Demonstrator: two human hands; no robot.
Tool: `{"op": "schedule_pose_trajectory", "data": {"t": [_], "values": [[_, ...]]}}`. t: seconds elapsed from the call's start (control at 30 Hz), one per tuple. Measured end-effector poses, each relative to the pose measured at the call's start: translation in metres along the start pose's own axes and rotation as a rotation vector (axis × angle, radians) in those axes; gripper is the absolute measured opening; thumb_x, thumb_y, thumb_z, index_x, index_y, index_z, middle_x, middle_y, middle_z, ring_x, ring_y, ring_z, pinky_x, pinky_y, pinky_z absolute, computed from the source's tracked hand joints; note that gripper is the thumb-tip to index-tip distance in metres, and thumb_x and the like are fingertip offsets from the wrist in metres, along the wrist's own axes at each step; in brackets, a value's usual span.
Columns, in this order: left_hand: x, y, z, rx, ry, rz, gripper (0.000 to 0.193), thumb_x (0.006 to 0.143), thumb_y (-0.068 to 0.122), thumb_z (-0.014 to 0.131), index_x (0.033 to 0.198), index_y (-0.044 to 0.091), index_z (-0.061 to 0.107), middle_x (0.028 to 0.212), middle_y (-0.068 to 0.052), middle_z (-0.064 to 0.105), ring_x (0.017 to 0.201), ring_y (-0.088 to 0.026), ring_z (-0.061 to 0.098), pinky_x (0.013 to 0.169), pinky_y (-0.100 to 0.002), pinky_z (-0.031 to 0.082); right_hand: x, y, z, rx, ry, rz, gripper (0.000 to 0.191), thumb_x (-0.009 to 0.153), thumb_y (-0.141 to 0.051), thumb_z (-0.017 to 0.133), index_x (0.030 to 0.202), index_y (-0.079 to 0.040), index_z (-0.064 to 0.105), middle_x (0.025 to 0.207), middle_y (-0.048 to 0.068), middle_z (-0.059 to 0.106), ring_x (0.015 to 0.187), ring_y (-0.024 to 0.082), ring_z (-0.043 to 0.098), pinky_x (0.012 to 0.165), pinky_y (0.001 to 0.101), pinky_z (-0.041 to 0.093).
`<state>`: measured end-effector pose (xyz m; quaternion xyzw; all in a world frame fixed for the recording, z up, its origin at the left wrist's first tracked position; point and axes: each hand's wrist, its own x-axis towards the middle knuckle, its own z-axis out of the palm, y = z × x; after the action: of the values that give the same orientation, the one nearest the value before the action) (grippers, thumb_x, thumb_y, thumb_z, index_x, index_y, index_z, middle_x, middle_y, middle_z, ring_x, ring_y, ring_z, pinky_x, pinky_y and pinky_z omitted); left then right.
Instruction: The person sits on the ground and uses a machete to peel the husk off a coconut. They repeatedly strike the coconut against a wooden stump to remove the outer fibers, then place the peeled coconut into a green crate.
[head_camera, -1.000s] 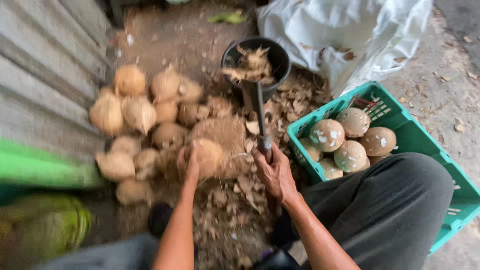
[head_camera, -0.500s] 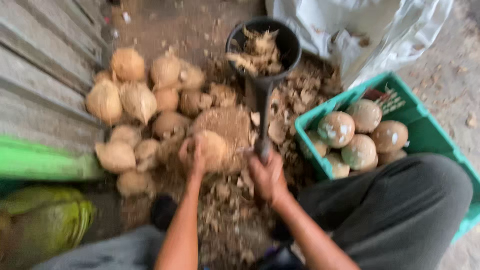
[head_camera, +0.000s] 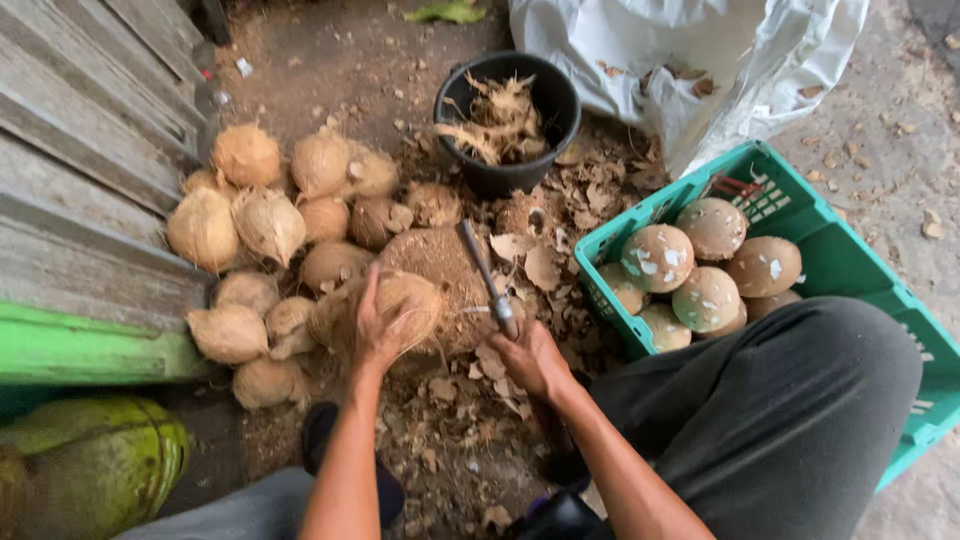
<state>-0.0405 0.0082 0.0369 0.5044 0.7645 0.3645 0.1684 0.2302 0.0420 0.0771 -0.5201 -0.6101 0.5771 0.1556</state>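
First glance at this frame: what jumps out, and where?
At centre, the left hand presses a husky coconut onto a fibrous mound while the right hand grips a long blade beside it. A heap of brown unpeeled coconuts lies to the left by the wooden wall. At right, a green crate holds pale, cleaned coconuts, with a black bucket of husk scraps above.

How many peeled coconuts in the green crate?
6 visible in the green crate: back row and; middle row and; front and. More may lie hidden beneath them or behind the person's knee.
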Motion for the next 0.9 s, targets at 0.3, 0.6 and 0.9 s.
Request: {"op": "schedule_pose_trajectory", "data": {"t": [0.3, 0.6, 0.9], "values": [[0.013, 0.002, -0.007, -0.061, -0.200, -0.036, 0.087, 0.089, 0.077, 0.056, 0.153, 0.018, 0.052, 0.155, -0.021, 0.047, 0.140, -0.037, 0.044, 0.109, -0.062, 0.035, -0.014, -0.020, 0.010, 0.116, -0.011, -0.098, 0.029, 0.094, -0.034, 0.070, 0.088, -0.008, 0.058, 0.062, -0.002, 0.052, 0.051, 0.009, 0.047, 0.046, 0.0321, 0.041], [-0.007, -0.004, 0.046, -0.402, 0.306, -0.249, 0.066, 0.099, 0.058, 0.068, 0.139, 0.006, 0.059, 0.128, -0.020, 0.062, 0.111, -0.036, 0.059, 0.092, -0.055, 0.047, -0.032, -0.040, -0.010, 0.246, 0.044, -0.138, 0.026, 0.096, -0.032, 0.068, 0.087, -0.011, 0.056, 0.060, -0.004, 0.046, 0.047, 0.008, 0.044, 0.041, 0.0279, 0.037], [-0.014, 0.029, 0.058, -0.176, 0.533, -0.484, 0.064, 0.082, 0.059, 0.072, 0.118, 0.006, 0.068, 0.112, -0.017, 0.072, 0.101, -0.034, 0.066, 0.087, -0.050, 0.052, -0.012, 0.004, 0.034, -0.179, -0.043, 0.054, 0.034, 0.101, -0.031, 0.064, 0.079, -0.006, 0.060, 0.059, 0.003, 0.054, 0.047, 0.011, 0.044, 0.045, 0.0345, 0.040]]}}
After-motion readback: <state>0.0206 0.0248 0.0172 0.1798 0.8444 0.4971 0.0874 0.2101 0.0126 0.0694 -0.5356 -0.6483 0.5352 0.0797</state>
